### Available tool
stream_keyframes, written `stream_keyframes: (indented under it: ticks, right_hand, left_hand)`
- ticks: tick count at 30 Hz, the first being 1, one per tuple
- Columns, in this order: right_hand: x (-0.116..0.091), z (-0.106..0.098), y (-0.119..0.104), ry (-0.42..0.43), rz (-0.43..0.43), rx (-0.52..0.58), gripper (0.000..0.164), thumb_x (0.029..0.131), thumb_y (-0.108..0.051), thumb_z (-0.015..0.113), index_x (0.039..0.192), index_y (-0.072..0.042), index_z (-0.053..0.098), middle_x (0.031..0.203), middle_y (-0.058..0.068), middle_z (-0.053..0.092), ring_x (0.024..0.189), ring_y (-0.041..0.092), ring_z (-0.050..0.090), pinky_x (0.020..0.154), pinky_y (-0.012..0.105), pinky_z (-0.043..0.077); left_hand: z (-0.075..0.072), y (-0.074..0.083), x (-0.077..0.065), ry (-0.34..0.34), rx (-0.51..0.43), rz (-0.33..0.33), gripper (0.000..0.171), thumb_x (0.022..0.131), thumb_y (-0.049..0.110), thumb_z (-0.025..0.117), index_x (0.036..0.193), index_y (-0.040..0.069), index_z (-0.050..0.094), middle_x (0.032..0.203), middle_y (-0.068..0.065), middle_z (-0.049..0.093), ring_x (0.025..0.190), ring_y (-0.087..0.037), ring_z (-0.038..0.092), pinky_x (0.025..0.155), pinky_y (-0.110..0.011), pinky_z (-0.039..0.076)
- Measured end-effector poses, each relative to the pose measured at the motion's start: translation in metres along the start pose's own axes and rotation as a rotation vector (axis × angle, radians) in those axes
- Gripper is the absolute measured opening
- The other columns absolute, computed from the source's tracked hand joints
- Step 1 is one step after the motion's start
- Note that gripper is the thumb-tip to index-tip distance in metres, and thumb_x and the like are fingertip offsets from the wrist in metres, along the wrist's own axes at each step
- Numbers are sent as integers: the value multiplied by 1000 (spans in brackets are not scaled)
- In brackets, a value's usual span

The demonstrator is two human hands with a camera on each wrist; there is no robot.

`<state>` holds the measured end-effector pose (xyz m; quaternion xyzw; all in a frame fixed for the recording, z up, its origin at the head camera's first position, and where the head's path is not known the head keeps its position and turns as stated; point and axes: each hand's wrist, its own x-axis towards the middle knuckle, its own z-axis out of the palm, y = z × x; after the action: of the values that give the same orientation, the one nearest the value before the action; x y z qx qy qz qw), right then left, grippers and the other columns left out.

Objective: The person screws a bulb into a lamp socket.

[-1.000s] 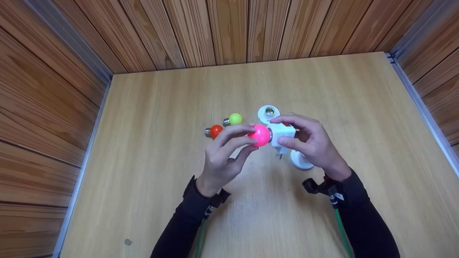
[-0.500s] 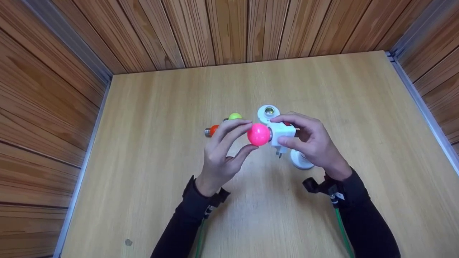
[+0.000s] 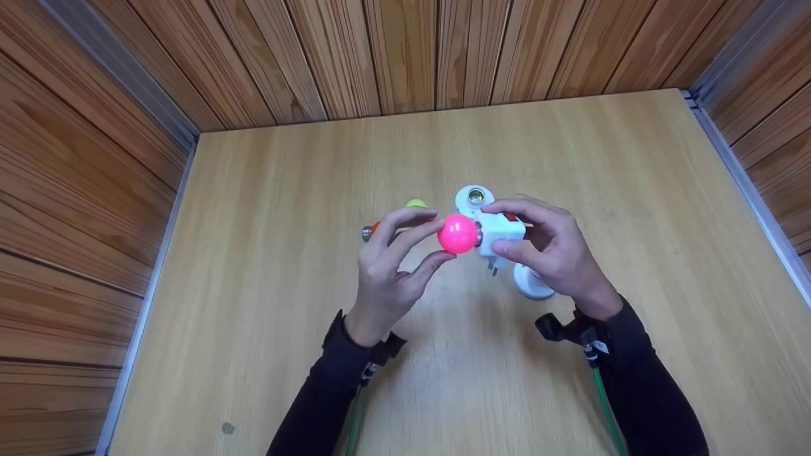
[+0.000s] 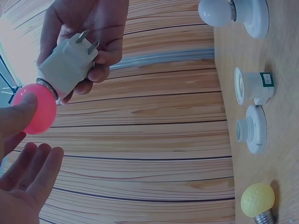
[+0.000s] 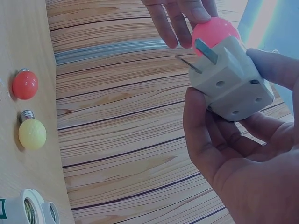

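A pink round bulb (image 3: 457,234) is pinched between the thumb and forefinger of my left hand (image 3: 388,272). Its metal base sits in the mouth of a white plug-in lamp socket (image 3: 502,235), with a sliver of metal showing. My right hand (image 3: 552,253) grips this socket between thumb and fingers. Two metal prongs (image 5: 205,51) stick out from the socket in the right wrist view, and a red switch (image 3: 510,217) shows on top. Both items are held above the table. In the left wrist view, the other left fingers (image 4: 39,172) stand apart from the bulb.
Behind the left hand lie a yellow-green bulb (image 3: 415,203) and a red bulb (image 5: 24,85). White lamp holders stand on the table (image 3: 285,316), one round (image 3: 470,197). Another base (image 3: 531,285), beneath the right hand, carries a white bulb (image 4: 217,11). Wooden walls enclose the table.
My left fingers have rolled back and up over the pink bulb, hiding more of the loose bulbs behind. The bulb and socket have risen very slightly; the right hand keeps its grip.
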<state>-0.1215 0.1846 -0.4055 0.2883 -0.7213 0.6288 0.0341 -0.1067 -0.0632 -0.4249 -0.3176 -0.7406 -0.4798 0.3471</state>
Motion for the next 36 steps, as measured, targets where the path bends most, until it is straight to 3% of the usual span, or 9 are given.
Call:
stream_keyframes:
  ticks: [7,11,17,20,36]
  right_hand:
    - [0,2,-2,27,9,-30,43,88,15,69,131,10,67,121,-10,72,100,9,65,82,15,63]
    - [1,3,0,34,-3,-50,44,88,14,70,131,8,68,122,-10,72,100,10,65,83,16,64]
    - [1,5,3,32,-29,-46,45,86,15,73,130,8,68,121,-8,73,100,11,66,83,16,63]
    - [1,6,3,30,-26,-41,46,85,15,74,130,8,68,122,-7,73,100,11,66,83,16,63]
    - [0,4,2,23,-29,-40,44,87,15,72,130,8,68,123,-8,72,100,9,64,82,15,63]
  left_hand:
    - [0,1,-2,-13,-16,-45,47,82,15,93,124,0,76,115,-16,77,100,-23,73,91,-29,66]
    - [1,4,-2,7,-91,-101,48,81,12,94,123,-1,76,114,-17,78,97,-23,76,87,-27,67]
    - [4,9,-3,42,-227,-230,43,82,11,92,119,-3,75,116,-20,72,106,-26,76,86,-32,68]
    - [4,10,-3,50,-257,-264,42,81,11,92,117,-3,75,116,-20,72,107,-26,76,85,-33,68]
    - [4,11,-3,27,-292,-210,39,82,4,90,116,-6,74,118,-24,72,106,-29,78,87,-34,68]
